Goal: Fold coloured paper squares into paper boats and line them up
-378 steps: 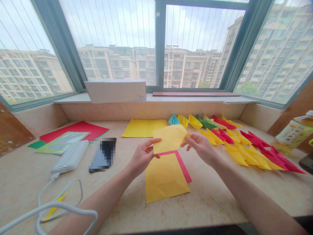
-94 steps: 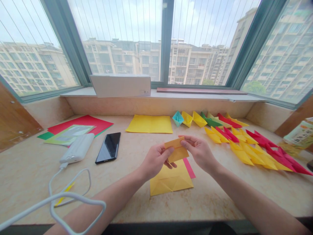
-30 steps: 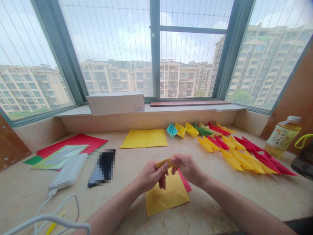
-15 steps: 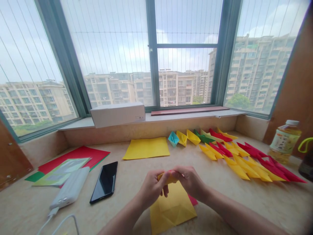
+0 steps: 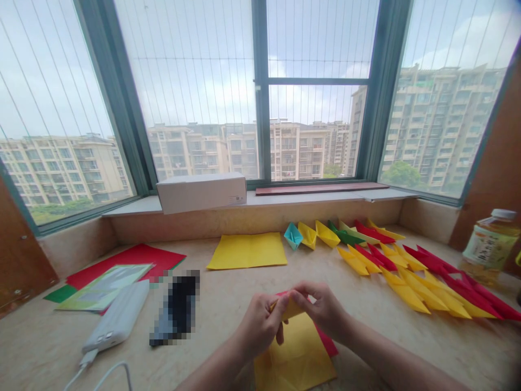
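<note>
Between my two hands is a small piece of folded yellow paper (image 5: 292, 310), with some red showing behind its upper edge. My left hand (image 5: 264, 320) is closed on its left side, thumb on top. My right hand (image 5: 319, 304) pinches the right side, fingertips close to those of the left. Most of the folded piece is hidden by the fingers. Below the hands a creased yellow sheet (image 5: 301, 361) lies on the tabletop, with a red sheet (image 5: 328, 339) sticking out beneath its right side.
Folded paper boats (image 5: 411, 288) in several colours stand at right, near a drink bottle (image 5: 488, 244). A yellow sheet (image 5: 247, 251) lies further back. At left are red sheets (image 5: 122, 260), a white power bank (image 5: 118, 317) with a cable, and a pixelated phone (image 5: 177, 307). A white box (image 5: 201, 195) rests on the sill.
Both hands keep hold of the folded yellow paper, and their fingers have shifted slightly on it. More red now shows behind the piece. The whole view has moved a little.
</note>
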`<move>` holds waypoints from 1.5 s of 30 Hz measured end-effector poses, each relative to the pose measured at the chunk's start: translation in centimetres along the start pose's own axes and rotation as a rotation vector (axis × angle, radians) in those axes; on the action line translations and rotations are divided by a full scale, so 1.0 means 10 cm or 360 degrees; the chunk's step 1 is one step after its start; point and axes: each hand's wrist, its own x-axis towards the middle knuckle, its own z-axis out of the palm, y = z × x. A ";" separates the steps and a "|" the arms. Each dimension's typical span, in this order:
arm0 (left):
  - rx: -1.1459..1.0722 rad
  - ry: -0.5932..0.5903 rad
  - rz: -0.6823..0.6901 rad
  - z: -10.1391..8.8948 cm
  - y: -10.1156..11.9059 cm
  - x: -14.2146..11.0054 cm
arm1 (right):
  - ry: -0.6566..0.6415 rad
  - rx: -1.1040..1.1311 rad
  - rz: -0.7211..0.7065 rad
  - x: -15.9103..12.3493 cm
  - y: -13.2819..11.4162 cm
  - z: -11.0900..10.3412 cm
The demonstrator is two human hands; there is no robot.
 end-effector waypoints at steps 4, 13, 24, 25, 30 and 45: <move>-0.0069 0.0144 -0.0037 -0.06 0.01 0.00 | -0.0139 -0.0123 -0.0416 0.01 0.05 -0.15; -0.0208 -0.0025 -0.0114 -0.02 0.07 0.00 | -0.0440 -0.0561 -0.0661 0.04 -0.05 -0.27; -0.0310 0.0058 -0.0018 -0.01 0.06 0.01 | -0.0279 -0.0105 -0.0258 0.05 -0.17 -0.23; -0.0309 0.0053 -0.0004 -0.01 0.05 0.01 | -0.0285 -0.0076 -0.0240 0.05 -0.18 -0.23; -0.0358 0.0062 -0.0002 0.02 0.02 0.03 | -0.0089 -0.0205 -0.0133 0.06 -0.15 -0.21; -0.0652 0.0185 0.0013 -0.07 0.11 0.07 | 0.0019 -0.0178 -0.0049 0.02 -0.02 -0.22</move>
